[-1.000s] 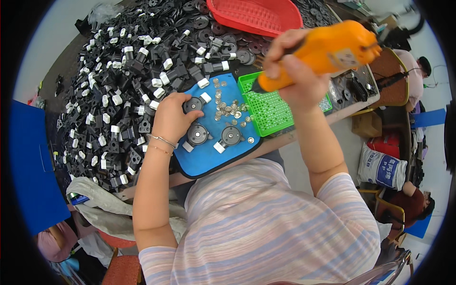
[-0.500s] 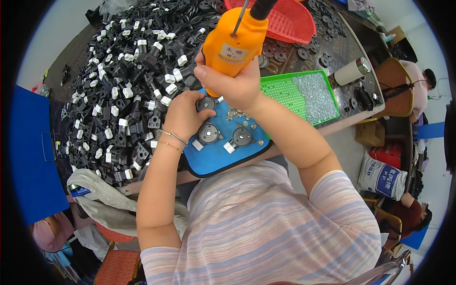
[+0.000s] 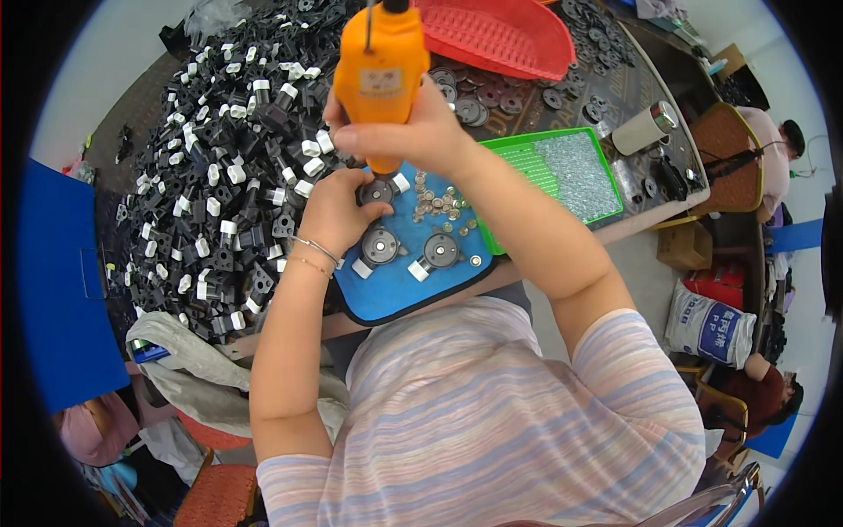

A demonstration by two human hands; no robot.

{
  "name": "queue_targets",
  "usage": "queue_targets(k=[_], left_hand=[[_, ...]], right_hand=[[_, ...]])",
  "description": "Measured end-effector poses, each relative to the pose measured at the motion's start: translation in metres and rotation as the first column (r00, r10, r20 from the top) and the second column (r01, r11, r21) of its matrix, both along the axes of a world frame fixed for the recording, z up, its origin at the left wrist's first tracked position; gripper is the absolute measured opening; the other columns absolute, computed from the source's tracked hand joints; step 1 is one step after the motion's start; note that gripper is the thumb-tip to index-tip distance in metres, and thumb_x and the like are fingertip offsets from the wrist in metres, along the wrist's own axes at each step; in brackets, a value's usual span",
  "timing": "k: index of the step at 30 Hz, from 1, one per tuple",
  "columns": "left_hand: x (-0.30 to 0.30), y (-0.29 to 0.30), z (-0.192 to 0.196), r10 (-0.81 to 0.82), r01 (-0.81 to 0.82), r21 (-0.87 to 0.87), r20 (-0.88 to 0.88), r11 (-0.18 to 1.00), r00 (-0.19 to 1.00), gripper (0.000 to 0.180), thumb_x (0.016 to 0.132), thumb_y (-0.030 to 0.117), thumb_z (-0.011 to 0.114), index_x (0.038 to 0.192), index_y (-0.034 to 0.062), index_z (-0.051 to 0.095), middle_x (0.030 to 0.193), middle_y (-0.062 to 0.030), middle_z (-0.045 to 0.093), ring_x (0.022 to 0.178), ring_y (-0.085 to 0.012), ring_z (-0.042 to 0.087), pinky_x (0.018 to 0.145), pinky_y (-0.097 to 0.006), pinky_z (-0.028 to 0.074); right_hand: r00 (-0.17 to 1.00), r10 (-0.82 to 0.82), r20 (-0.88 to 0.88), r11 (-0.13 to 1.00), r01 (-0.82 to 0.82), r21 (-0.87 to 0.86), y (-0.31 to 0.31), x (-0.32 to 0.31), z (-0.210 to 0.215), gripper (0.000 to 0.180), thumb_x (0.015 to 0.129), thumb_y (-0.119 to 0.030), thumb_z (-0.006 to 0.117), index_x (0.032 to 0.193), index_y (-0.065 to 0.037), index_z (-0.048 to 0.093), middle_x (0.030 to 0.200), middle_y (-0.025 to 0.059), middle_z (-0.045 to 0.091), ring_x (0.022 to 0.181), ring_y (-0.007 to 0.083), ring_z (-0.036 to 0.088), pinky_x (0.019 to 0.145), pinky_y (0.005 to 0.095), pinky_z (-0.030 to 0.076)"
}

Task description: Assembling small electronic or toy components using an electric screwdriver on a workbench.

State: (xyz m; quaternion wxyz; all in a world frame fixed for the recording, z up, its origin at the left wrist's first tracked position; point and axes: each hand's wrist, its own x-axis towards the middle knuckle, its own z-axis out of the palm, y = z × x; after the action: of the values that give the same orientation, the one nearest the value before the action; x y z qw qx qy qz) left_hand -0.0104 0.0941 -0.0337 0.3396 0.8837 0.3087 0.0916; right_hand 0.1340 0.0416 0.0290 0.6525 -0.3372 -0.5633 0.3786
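Note:
My right hand (image 3: 430, 132) is wrapped round an orange electric screwdriver (image 3: 382, 66), held upright with its tip down at a black caster (image 3: 378, 193). That round caster, which has a white tab, lies on a blue mat (image 3: 399, 294). My left hand (image 3: 334, 211) grips its near left side between thumb and fingers. Two more casters, a left one (image 3: 380, 247) and a right one (image 3: 440, 250), rest on the mat nearer to me. Small round metal caps (image 3: 436, 205) are scattered beside the right forearm. The screwdriver's tip is hidden against the caster.
A big heap of black and white caster parts (image 3: 219, 176) covers the table's left. At right lie a green tray (image 3: 549, 132) of small metal pieces and a pale flask (image 3: 645, 129). A red basket (image 3: 492, 39) and black wheel discs (image 3: 597, 35) are at the back.
My right hand and the screwdriver have swung left and stand more upright over the caster. More of the metal caps show now. My left hand keeps its hold on the caster.

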Motion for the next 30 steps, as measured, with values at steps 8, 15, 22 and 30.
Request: queue_targets(k=[8,15,22,30], left_hand=[[-0.003,-0.002,-0.002,0.026,-0.026,0.024,0.002,0.999,1.000,0.048,0.062,0.018,0.080,0.103,-0.0010,0.063,0.100,-0.0160,0.063,0.090,-0.0297,0.062,0.080,-0.034,0.049],[-0.003,0.003,-0.008,0.007,-0.008,0.022,0.045,1.000,0.999,0.047,0.061,0.018,0.081,0.099,-0.0012,0.064,0.094,-0.0143,0.064,0.084,-0.0278,0.062,0.075,-0.033,0.049],[-0.004,0.001,-0.012,0.024,-0.025,0.022,0.058,0.999,0.998,0.046,0.061,0.017,0.081,0.100,-0.0009,0.064,0.095,-0.0147,0.064,0.085,-0.0276,0.062,0.075,-0.032,0.049],[-0.005,0.000,-0.012,0.038,-0.039,0.021,0.056,0.999,0.998,0.047,0.062,0.017,0.081,0.101,-0.0010,0.063,0.096,-0.0149,0.063,0.087,-0.0281,0.062,0.077,-0.032,0.049]], right_hand=[[0.926,-0.378,0.018,0.918,0.372,0.140,-0.061,0.048,0.016,0.022,0.074,0.000,0.062,0.095,0.001,0.055,0.080,0.0105,0.060,0.060,0.0133,0.057,0.055,0.0247,0.046],[0.827,-0.551,-0.112,0.828,0.559,0.050,-0.086,0.073,-0.021,0.019,0.075,0.001,0.060,0.093,0.001,0.053,0.077,0.0095,0.059,0.059,0.0133,0.055,0.055,0.0258,0.045],[0.832,-0.538,-0.136,0.839,0.544,0.013,-0.087,0.070,-0.027,0.019,0.075,0.001,0.060,0.093,0.001,0.053,0.077,0.0096,0.059,0.059,0.0134,0.055,0.055,0.0261,0.045],[0.846,-0.530,-0.064,0.843,0.533,0.064,-0.086,0.069,-0.027,0.020,0.075,0.003,0.061,0.093,0.001,0.053,0.077,0.0094,0.059,0.058,0.0131,0.056,0.054,0.0256,0.046]])
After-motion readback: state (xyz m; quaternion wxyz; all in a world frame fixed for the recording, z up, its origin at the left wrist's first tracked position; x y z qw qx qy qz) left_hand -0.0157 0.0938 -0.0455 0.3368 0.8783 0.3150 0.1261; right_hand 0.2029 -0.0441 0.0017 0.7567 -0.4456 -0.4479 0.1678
